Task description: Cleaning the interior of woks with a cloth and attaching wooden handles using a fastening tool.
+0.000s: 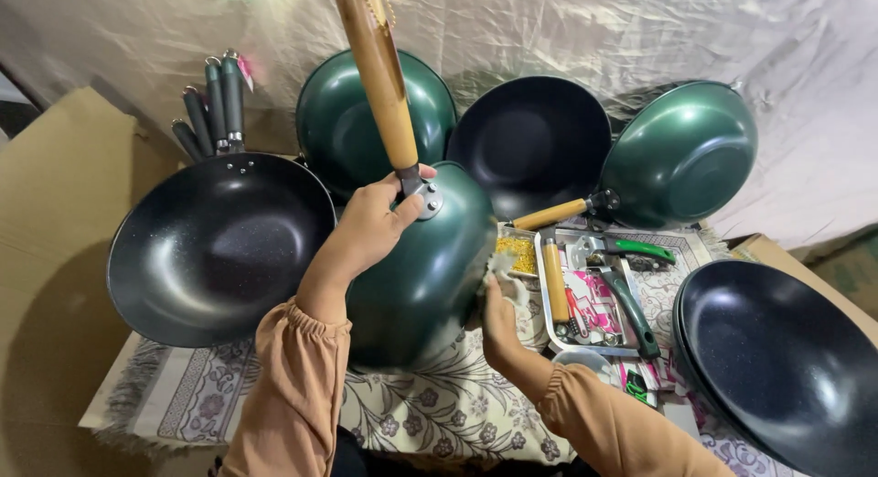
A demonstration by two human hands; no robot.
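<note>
My left hand [370, 225] grips a green wok [425, 276] at the base of its wooden handle [380, 75], which points straight up. The wok is tipped on its side with its green outside toward me. My right hand [498, 317] presses a small pale cloth [503, 271] against the wok's right side, low down. Both sleeves are light brown.
A stack of black woks [215, 244] with grey handles leans at the left. Green woks [681, 152] and a dark one [530, 143] stand at the back. A metal tray [585, 303] with tools and a wooden handle lies at the right, beside another black wok [777, 358]. A patterned cloth [439, 408] covers the surface.
</note>
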